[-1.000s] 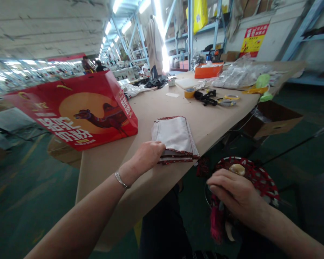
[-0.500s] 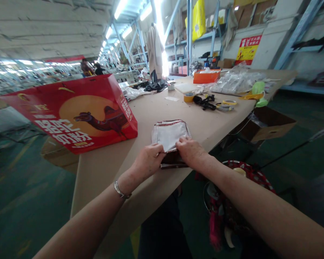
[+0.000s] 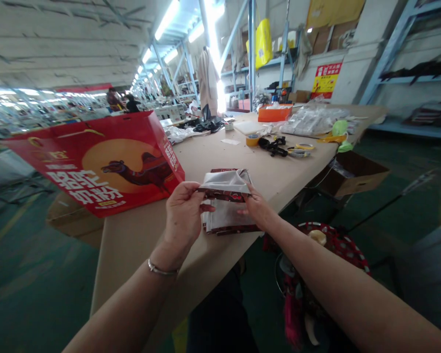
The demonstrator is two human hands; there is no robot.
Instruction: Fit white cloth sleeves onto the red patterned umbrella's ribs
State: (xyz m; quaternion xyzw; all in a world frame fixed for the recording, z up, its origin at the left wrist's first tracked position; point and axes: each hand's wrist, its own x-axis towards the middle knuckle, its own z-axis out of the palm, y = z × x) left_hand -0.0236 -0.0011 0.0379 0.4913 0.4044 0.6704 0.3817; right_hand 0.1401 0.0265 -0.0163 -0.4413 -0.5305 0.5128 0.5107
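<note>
A stack of flat fabric pieces, white on one side with dark red patterned edges, lies near the front edge of the long brown table. My left hand pinches the left end of the top fabric piece and lifts it off the stack. My right hand grips the same piece at its right end. The piece hangs folded between both hands, just above the stack.
A large red gift bag with a camel picture stands on the table at the left. Tape rolls, black straps, an orange tray and clear packets lie farther back. A red-patterned stool stands below on the right.
My right hand came up from the stool to the stack. Both hands then took the top fabric piece and raised it off the pile.
</note>
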